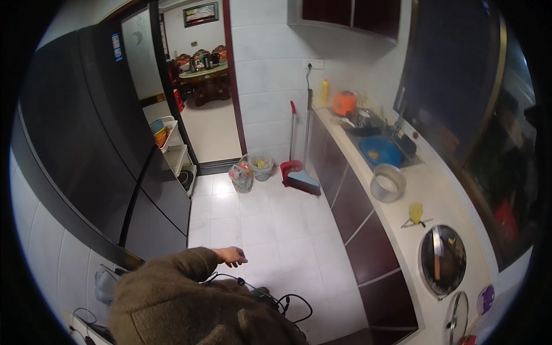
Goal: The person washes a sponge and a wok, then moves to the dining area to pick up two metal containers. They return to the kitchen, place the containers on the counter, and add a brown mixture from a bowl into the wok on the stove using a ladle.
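Note:
My left hand (pixel 233 256) reaches out from the sleeve of a fuzzy brown coat (pixel 172 297), above the white tiled floor. Its fingers are loosely bent and nothing shows in them. Just below it, black cables (pixel 302 297) with connectors loop beside the coat and partly over a dark green shoe (pixel 261 292). My right hand is out of view. On the counter to the right, a knife (pixel 437 254) with a wooden handle lies on a round dark cutting board (pixel 453 267), with a glass lid (pixel 458 319) nearer to me.
A metal pot (pixel 388 183) stands by the sink, which holds a blue basin (pixel 380 151). A broom (pixel 304 181) and red dustpan (pixel 291 168) lean at the far wall, near bagged waste (pixel 241 177). A dark refrigerator (pixel 77 129) lines the left; a doorway opens beyond the white shelf rack (pixel 174 157).

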{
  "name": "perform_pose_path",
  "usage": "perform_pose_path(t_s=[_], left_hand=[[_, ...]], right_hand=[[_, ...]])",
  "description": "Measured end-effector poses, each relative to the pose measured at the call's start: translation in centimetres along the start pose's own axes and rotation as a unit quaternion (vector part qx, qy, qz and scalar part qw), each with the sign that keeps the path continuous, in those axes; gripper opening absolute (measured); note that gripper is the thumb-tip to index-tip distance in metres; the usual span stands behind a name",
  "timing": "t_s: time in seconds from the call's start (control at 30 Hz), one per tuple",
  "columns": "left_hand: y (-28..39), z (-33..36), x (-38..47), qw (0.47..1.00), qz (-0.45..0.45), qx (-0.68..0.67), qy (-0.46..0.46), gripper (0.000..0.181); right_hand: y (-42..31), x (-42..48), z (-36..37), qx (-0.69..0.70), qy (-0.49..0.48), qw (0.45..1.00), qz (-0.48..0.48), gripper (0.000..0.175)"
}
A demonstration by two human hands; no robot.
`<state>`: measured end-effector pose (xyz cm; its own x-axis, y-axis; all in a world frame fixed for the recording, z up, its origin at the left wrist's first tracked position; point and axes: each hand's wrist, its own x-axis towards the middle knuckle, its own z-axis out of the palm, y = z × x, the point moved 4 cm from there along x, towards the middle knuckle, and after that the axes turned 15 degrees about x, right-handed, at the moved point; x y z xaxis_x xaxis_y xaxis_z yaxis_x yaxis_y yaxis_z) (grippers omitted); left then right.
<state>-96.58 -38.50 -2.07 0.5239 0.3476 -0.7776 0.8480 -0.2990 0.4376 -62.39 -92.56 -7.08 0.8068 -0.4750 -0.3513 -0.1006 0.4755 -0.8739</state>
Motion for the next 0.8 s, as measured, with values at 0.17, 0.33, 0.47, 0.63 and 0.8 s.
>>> perform_pose_path(t_s=[0.17,0.33,0.47,0.63,0.8], left_hand=[[-6.1,-3.3,0.3,0.997,-0.013,-0.071,0.027,0.046],[-11.8,-7.7,2.2,0.988,0.022,-0.153,0.015,0.037],[-18.6,-14.5,3.3,0.969,0.036,-0.235,0.064,0.026],[-29.2,-20.3,1.7,0.908,-0.005,-0.375,0.188,0.021],[-36.0,-22.2,-1.5,0.86,-0.045,-0.451,0.235,0.023]], right_hand=[[5.8,-8.8,9.6,-0.05,-0.102,0.992,0.053,0.017],[9.5,-14.6,12.8,-0.083,-0.11,0.988,0.069,0.016],[12.1,-18.9,14.3,-0.089,-0.069,0.991,0.066,0.015],[14.5,-22.0,15.3,-0.073,-0.041,0.995,0.051,0.014],[17.2,-23.4,24.2,-0.019,-0.102,0.993,0.063,0.013]])
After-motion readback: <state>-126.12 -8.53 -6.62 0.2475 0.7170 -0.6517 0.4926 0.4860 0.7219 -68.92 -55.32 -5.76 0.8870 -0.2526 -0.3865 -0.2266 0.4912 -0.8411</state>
